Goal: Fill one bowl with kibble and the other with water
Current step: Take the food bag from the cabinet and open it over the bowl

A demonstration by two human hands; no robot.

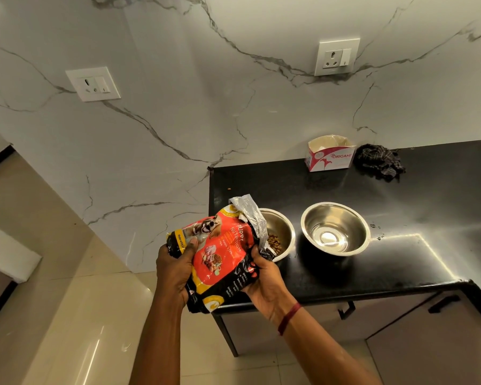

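Two steel bowls stand side by side on the black counter (pixel 400 190). The left bowl (pixel 283 226) holds a small heap of brown kibble (pixel 275 242). The right bowl (pixel 335 229) looks shiny inside; I cannot tell if it holds water. A red, yellow and black kibble bag (pixel 220 254) is tilted with its torn silver mouth over the left bowl. My left hand (pixel 175 270) grips the bag's lower left end. My right hand (pixel 264 276) holds its underside near the bowl.
A pink and white Origami carton (pixel 329 154) and a dark checked cloth (pixel 379 161) sit at the back of the counter. One kibble piece (pixel 229 188) lies loose near the counter's left edge. Cabinet doors with black handles (pixel 442 304) are below. Beige floor tiles lie to the left.
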